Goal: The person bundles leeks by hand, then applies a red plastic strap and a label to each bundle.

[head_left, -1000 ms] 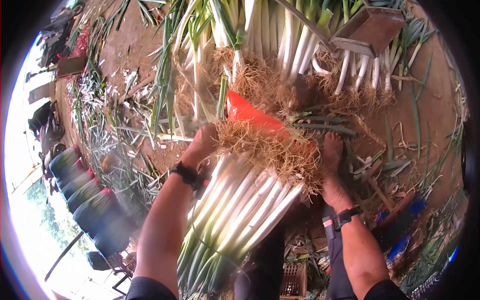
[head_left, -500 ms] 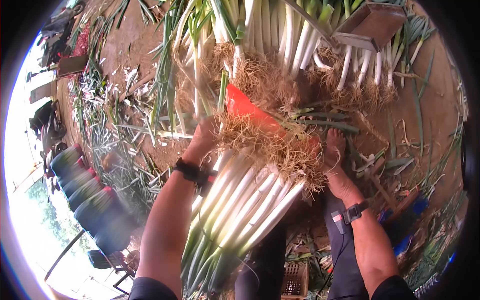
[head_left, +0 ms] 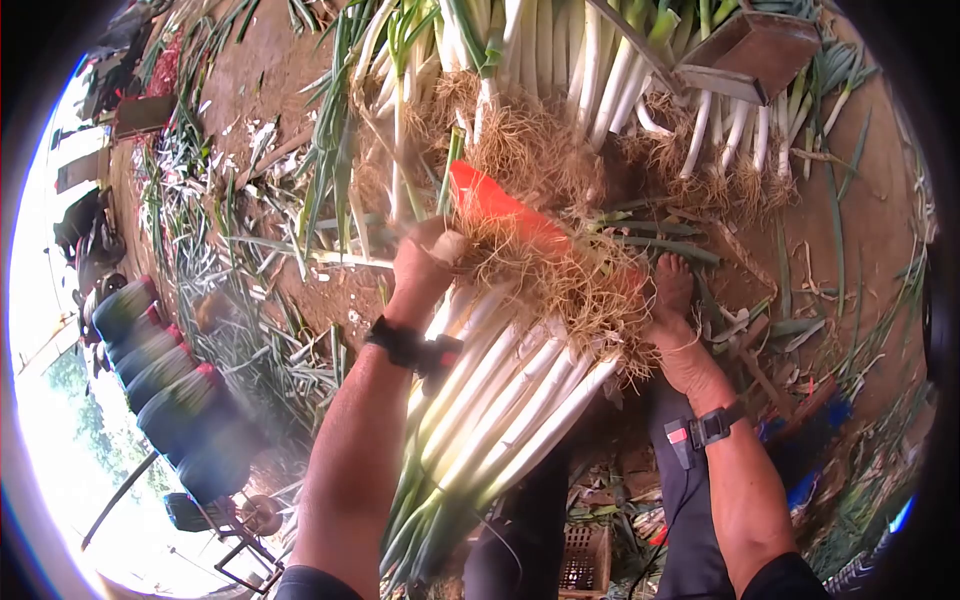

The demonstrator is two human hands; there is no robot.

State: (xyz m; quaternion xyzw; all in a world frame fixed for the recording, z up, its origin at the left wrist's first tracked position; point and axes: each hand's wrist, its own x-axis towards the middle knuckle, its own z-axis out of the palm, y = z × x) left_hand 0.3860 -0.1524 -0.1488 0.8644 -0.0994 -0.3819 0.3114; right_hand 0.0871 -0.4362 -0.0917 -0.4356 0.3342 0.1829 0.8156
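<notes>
A bundle of leeks point(head_left: 510, 400) lies between my forearms, its roots point(head_left: 560, 290) at the top and its green leaves toward the bottom. A red-orange sheet point(head_left: 500, 210) shows behind the roots. At the left end of the roots, my left hand point(head_left: 428, 262) is closed, with its fingers curled; what it grips is too tangled to make out. My right hand point(head_left: 672, 340) is at the right end of the roots, its fingers mostly hidden behind them.
More leeks with roots point(head_left: 600, 70) stand across the top. A metal tray-like piece point(head_left: 750, 55) rests among them at the upper right. Loose leaves litter the ground. Stacked dark bundles point(head_left: 175, 390) are at the left, and a plastic crate point(head_left: 585, 560) is at the bottom.
My left hand has moved a little up and right, and its curled fingers now show more clearly. The bundle's leaf end has shifted slightly right. My right hand has barely moved.
</notes>
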